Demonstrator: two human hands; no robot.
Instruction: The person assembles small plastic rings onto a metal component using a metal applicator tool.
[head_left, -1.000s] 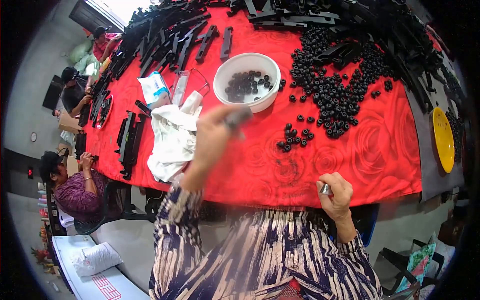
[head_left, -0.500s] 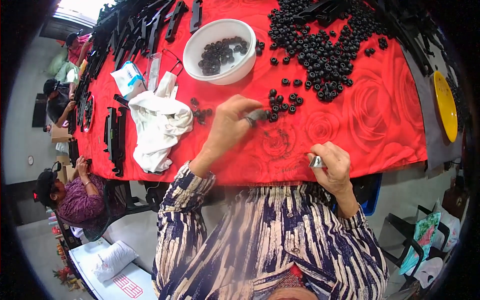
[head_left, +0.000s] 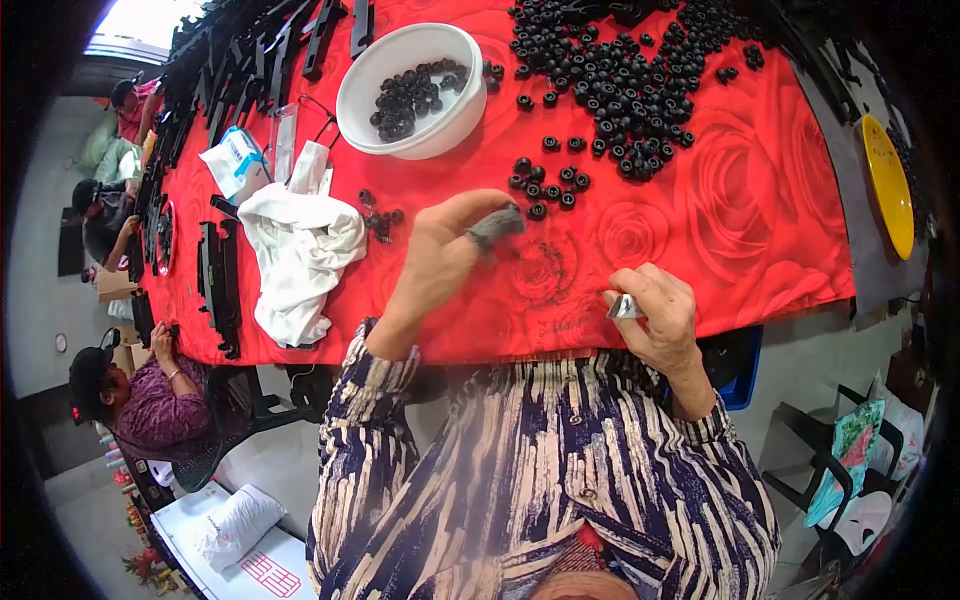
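My left hand [head_left: 445, 245] is over the red tablecloth with thumb and index finger pinched together. A grey cover [head_left: 492, 228] wraps a digit, and whether a small piece sits between the fingertips I cannot make out. Just beyond it lies a small cluster of black round pieces [head_left: 537, 190], each with a hole or ring in its face. Further right, my right hand [head_left: 660, 315] is closed around a silvery metal tool [head_left: 625, 307], its flat end poking out toward the left. Most of the tool is hidden in the palm.
A white bowl [head_left: 350, 100] with black pieces stands beyond my left hand. A large heap of black pieces [head_left: 640, 110] covers the far right. Left are a white cloth [head_left: 300, 250], long black parts [head_left: 220, 285] and a few loose pieces [head_left: 380, 222]. Co-workers [head_left: 165, 400] sit along the left.
My left hand has drawn back from the cluster of black pieces toward me. My right hand keeps hold of the metal tool and has barely moved. The whole view has shifted slightly.
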